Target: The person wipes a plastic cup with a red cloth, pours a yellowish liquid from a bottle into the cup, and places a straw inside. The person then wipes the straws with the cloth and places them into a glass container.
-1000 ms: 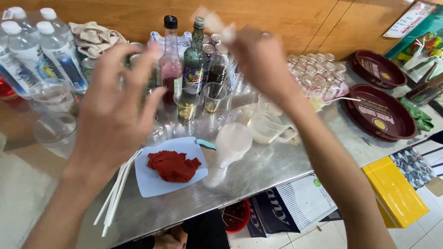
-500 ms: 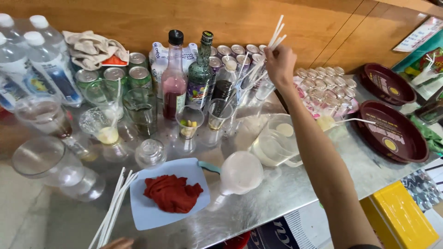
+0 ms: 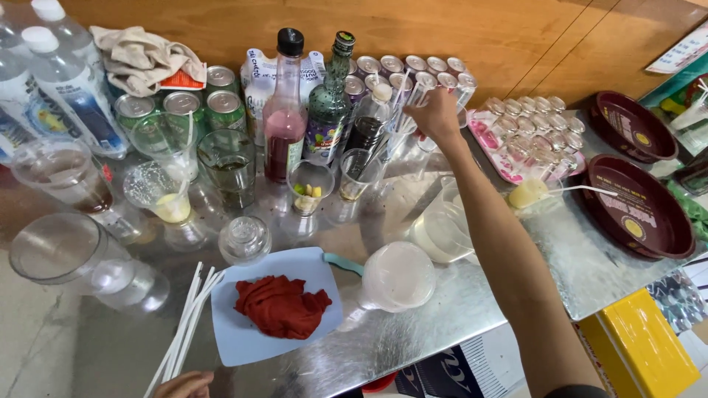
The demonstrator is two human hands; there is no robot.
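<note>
My right hand closes on white straws over the cans at the back of the desk.

My left hand barely shows at the lower edge by loose straws, grip unclear; a blue dish holds a red cloth; one glass holds yellow-green bits, a cup pale yellow liquid, a bottle pink syrup.

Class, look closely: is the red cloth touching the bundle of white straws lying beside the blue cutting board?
Apart. The head view shows the red cloth on the blue cutting board, with bare board between it and the white straws along the board's left edge.
</note>
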